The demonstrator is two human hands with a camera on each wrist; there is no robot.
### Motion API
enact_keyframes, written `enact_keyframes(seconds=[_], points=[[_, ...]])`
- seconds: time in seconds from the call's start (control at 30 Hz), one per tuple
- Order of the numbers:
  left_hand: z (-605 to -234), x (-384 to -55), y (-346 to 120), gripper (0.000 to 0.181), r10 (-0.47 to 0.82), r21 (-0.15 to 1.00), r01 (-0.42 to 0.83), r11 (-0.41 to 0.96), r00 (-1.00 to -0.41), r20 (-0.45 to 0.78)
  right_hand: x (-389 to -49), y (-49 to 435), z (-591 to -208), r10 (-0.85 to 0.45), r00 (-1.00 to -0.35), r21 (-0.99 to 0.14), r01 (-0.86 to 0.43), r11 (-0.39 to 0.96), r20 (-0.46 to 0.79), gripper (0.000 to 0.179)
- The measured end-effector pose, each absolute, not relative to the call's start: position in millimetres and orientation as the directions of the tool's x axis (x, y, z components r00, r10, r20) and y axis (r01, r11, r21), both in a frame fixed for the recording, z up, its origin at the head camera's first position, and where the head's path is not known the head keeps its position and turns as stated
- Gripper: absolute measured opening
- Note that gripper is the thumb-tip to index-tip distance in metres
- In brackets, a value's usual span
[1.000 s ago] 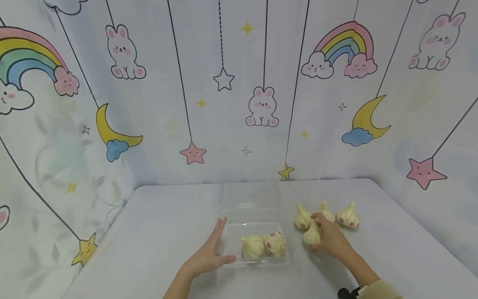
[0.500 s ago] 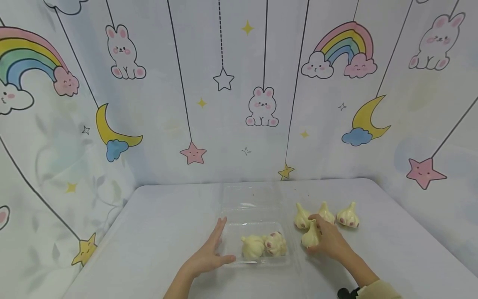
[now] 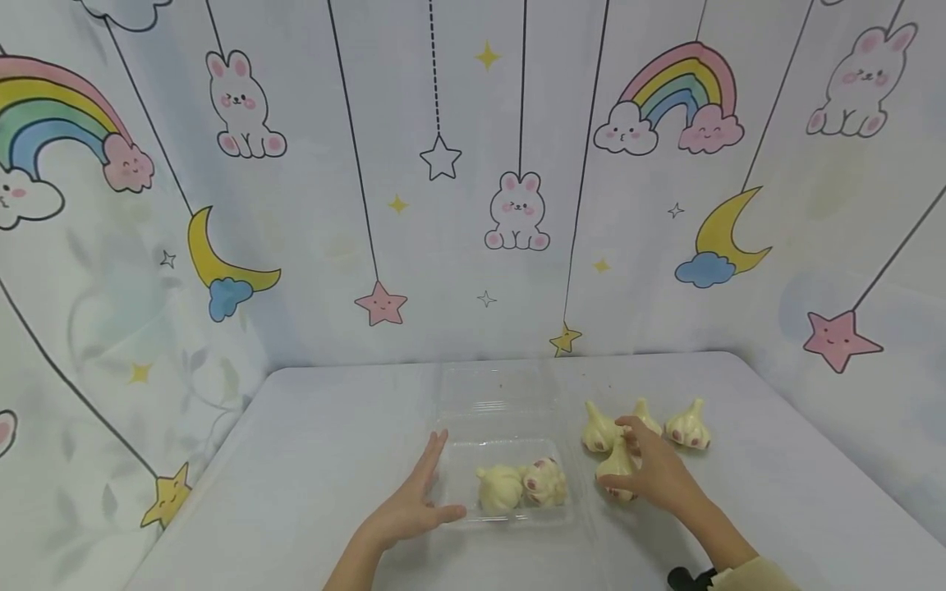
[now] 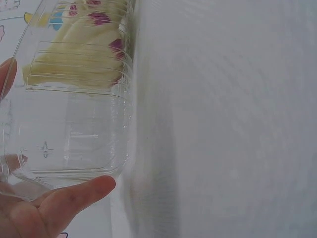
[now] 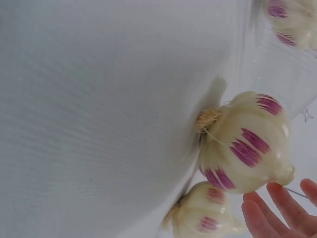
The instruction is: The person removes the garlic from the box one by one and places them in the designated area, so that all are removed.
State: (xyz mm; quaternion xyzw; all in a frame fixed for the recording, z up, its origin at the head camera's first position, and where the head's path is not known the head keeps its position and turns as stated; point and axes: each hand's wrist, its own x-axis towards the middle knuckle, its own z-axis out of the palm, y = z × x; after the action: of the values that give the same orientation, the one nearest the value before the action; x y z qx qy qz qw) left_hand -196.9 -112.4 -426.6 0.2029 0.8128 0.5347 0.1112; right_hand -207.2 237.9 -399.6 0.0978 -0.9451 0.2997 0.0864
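A clear plastic clamshell box lies with its lid folded back. Inside are two pale garlic bulbs, a left one and a right one with purple streaks. My left hand rests at the box's left end, fingers straight and thumb at the near corner; in the left wrist view the thumb lies along its edge. My right hand hovers round a garlic bulb right of the box, thumb across its front. In the right wrist view its spread fingers are close by the neck.
Behind the right hand are three more garlic bulbs: a left one, a partly hidden middle one and a right one. A white cloth covers the table. A printed curtain stands behind it.
The right thumb has lifted from the bulb's lower side to across its front, and more of the bulb's base shows. The bulb shifted slightly left earlier. The left hand has stayed put.
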Motion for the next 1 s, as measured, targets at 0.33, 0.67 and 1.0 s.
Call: enact_keyframes(seconds=[0.33, 0.67, 1.0], points=[[-425.3, -195.7, -112.9, 0.102, 0.450, 0.914, 0.206, 0.350, -0.893, 0.029, -204.0, 234.7, -387.3, -0.130, -0.950, -0.564, -0.276, 0.778, 0.285, 0.087], [-425.0, -197.2, -114.0, 0.102, 0.454, 0.906, 0.221, 0.361, -0.890, 0.037, -198.1, 225.8, -377.2, -0.130, -0.941, -0.621, -0.306, 0.722, 0.313, 0.081], [-424.9, -197.5, -114.3, 0.102, 0.459, 0.915, 0.211, 0.345, -0.888, 0.031, -195.8, 215.5, -373.1, -0.135, -0.919, -0.642, -0.359, 0.677, 0.371, 0.077]])
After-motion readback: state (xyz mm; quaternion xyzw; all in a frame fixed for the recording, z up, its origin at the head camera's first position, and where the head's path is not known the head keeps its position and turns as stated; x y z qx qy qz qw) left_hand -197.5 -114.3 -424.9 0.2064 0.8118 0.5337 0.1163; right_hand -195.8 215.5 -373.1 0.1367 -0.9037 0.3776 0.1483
